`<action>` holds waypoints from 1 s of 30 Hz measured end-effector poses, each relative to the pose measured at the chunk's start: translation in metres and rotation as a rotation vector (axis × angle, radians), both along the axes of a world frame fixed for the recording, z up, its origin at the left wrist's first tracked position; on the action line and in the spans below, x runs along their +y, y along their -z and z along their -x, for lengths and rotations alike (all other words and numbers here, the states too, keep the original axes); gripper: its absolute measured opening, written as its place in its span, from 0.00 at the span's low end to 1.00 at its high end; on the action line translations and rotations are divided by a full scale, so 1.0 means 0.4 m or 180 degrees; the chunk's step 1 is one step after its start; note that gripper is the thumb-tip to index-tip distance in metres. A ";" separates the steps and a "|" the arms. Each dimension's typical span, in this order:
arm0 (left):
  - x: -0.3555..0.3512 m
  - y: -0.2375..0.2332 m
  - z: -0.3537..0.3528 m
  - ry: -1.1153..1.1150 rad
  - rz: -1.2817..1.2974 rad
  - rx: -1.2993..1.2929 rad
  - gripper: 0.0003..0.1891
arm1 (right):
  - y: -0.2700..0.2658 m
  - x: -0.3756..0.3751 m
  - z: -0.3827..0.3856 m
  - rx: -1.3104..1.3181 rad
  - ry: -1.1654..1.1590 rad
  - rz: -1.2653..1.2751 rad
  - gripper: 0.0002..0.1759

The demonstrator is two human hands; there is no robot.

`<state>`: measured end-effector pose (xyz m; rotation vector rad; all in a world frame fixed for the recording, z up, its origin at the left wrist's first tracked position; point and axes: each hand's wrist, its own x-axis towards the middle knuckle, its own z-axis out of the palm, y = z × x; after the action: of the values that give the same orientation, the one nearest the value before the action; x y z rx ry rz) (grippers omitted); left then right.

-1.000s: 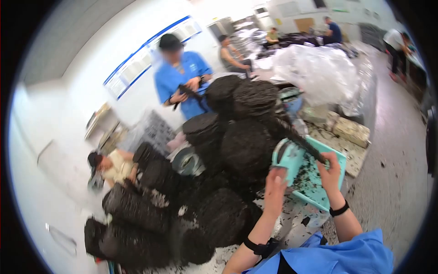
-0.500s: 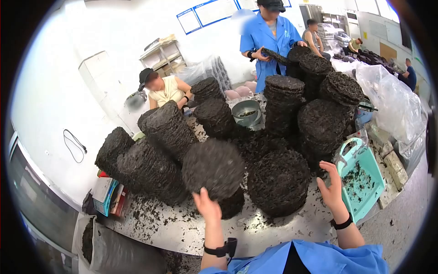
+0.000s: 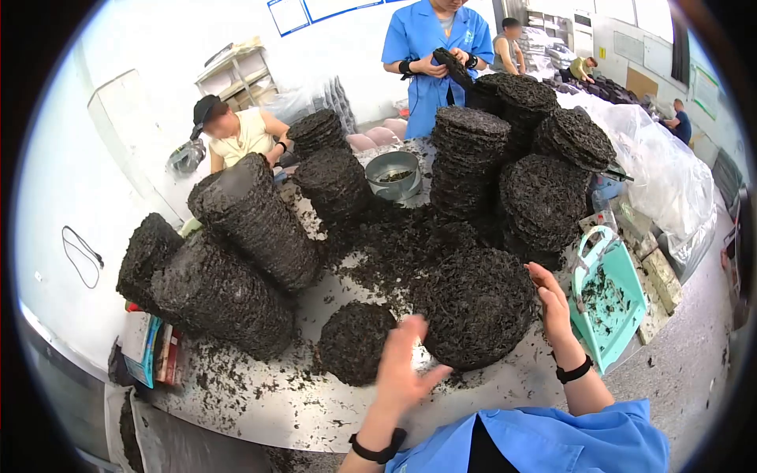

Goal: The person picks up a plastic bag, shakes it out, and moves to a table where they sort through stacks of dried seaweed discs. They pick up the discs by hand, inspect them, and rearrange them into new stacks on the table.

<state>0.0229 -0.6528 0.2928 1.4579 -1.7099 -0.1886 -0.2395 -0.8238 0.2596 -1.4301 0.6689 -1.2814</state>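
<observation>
A large stack of round, dark dried seaweed cakes (image 3: 475, 307) stands on the table in front of me. My left hand (image 3: 404, 370) is at its near left side, slightly blurred, with fingers spread and nothing in them. At the stack's right edge is my right hand (image 3: 554, 303), its palm turned inward and its fingers stretched out, holding nothing. A smaller dark seaweed cake pile (image 3: 357, 344) lies just left of my left hand. Loose seaweed (image 3: 402, 244) is heaped behind the large stack.
Tall seaweed stacks (image 3: 225, 296) lean at the left, and more stacks (image 3: 544, 201) rise at the back right. A grey-green bowl (image 3: 393, 177) sits between them. A turquoise dustpan-like tray (image 3: 611, 303) holds scraps at the right. Across the table a person in blue (image 3: 438, 71) handles a dark cake.
The blurred cake raised at my left hand is gone from it. My left hand has moved right, toward the large stack. The view has shifted, and the co-worker in blue now holds a cake with both hands.
</observation>
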 end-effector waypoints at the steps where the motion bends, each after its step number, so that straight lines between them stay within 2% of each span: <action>1: -0.022 0.001 0.044 0.0200 -0.0044 -0.0262 0.38 | -0.004 0.003 -0.003 0.0129 -0.0223 -0.0024 0.28; 2: -0.041 0.005 0.076 0.0415 -0.0088 -0.0536 0.39 | 0.009 0.014 -0.011 0.0094 -0.0244 -0.0300 0.28; 5: -0.063 0.029 0.089 0.0497 -0.0122 -0.0366 0.35 | 0.015 0.030 -0.022 -0.0344 -0.0291 -0.0273 0.28; 7: -0.063 0.021 0.085 0.0612 -0.0149 0.0005 0.29 | -0.001 0.032 -0.004 0.0218 -0.0397 -0.0347 0.29; 10: -0.054 0.005 0.064 0.0654 -0.0091 0.0199 0.26 | 0.025 0.027 -0.003 0.0330 -0.0470 0.0030 0.34; 11: -0.053 0.004 0.053 0.0555 0.0135 0.0576 0.22 | 0.020 0.029 -0.003 0.0322 -0.0480 0.0031 0.34; 12: -0.052 -0.011 0.042 0.0273 0.0472 0.1230 0.21 | -0.022 0.044 -0.017 0.0595 -0.0314 0.0000 0.34; 13: -0.047 0.043 0.012 -0.1009 0.0646 0.0797 0.21 | -0.047 0.056 -0.024 0.0864 -0.0139 -0.0037 0.35; 14: -0.039 0.177 -0.062 -0.1872 0.0673 0.1644 0.20 | -0.050 0.060 -0.022 0.0843 -0.0136 -0.0044 0.35; 15: -0.055 0.059 -0.048 -0.1913 0.1113 0.2803 0.22 | -0.050 0.061 -0.018 0.0904 -0.0136 -0.0053 0.35; 16: -0.049 0.058 -0.084 -0.2216 0.1089 0.3403 0.24 | -0.052 0.060 -0.013 0.0974 -0.0142 -0.0061 0.34; 17: -0.034 0.141 -0.165 -0.1890 0.1311 0.3712 0.26 | -0.054 0.060 -0.007 0.0970 -0.0153 -0.0062 0.34; 18: -0.007 0.149 -0.193 -0.1630 0.1130 0.3967 0.28 | -0.057 0.059 0.000 0.0935 -0.0213 -0.0050 0.33; 20: 0.048 0.232 -0.271 -0.2155 0.0411 0.3386 0.30 | -0.048 0.051 0.006 0.0882 -0.0306 -0.0050 0.33; 22: 0.084 0.231 -0.238 -0.3045 -0.0278 0.0513 0.35 | -0.031 0.039 0.005 0.0518 -0.0305 -0.0202 0.32; 23: 0.090 0.212 -0.209 -0.2981 0.0069 0.0211 0.39 | -0.028 0.033 0.002 0.0455 -0.0295 -0.0208 0.31; 24: 0.078 0.154 -0.158 -0.2620 0.0267 0.0518 0.38 | -0.011 0.020 -0.004 0.0421 -0.0237 -0.0250 0.28; 25: 0.064 0.119 -0.120 -0.1881 0.0292 0.0887 0.36 | -0.012 0.014 -0.010 0.0488 -0.0216 -0.0171 0.29; 27: 0.031 0.050 -0.006 -0.0759 -0.0117 0.1021 0.38 | -0.015 0.008 -0.027 0.0601 -0.0182 -0.0086 0.32; 28: 0.015 0.034 0.024 -0.0473 -0.0292 -0.0087 0.41 | 0.009 -0.003 -0.023 0.0441 -0.0393 -0.0013 0.32; 30: -0.025 0.041 0.090 0.0045 -0.0304 -0.0426 0.41 | -0.018 0.010 -0.030 0.0415 -0.0459 -0.0009 0.30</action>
<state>-0.0131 -0.6628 0.2764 1.5588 -1.8409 -0.1860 -0.2273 -0.8200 0.2667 -1.5407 0.6411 -1.0820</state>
